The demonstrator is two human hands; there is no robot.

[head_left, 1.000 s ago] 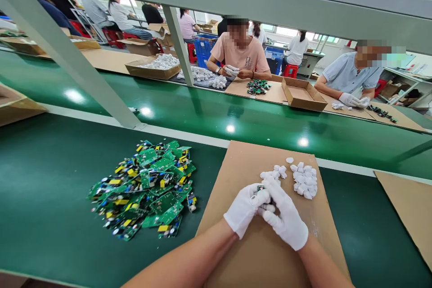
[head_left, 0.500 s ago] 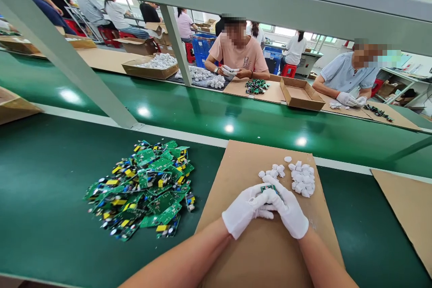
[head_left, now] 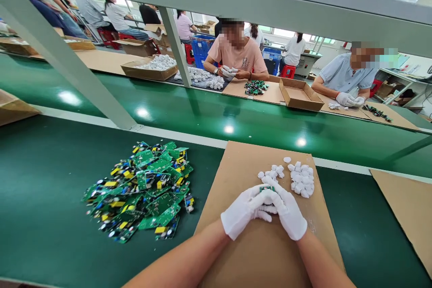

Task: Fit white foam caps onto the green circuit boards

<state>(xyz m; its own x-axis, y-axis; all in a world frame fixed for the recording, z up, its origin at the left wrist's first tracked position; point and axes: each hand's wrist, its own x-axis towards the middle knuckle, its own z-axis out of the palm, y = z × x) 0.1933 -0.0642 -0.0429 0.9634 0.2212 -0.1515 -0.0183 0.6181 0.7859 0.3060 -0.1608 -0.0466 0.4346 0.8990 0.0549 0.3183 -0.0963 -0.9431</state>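
Both my hands wear white gloves and meet over a brown cardboard sheet [head_left: 256, 256]. My left hand [head_left: 240, 216] and my right hand [head_left: 290, 216] press together around a small green circuit board [head_left: 266, 187], of which only the top edge shows between the fingers. Just beyond my hands lie two small heaps of white plastic caps [head_left: 302, 179]. A large pile of green circuit boards [head_left: 145, 189] lies on the green table to the left of the cardboard.
A second cardboard sheet [head_left: 408, 211] lies at right. A grey slanted frame post [head_left: 67, 60] and the glossy green conveyor belt [head_left: 216, 117] cross the view. Across the belt, two seated people handle parts beside open cardboard boxes [head_left: 300, 95].
My right hand has drawn back from the white caps and closed against my left hand around the board. The view has shifted slightly.
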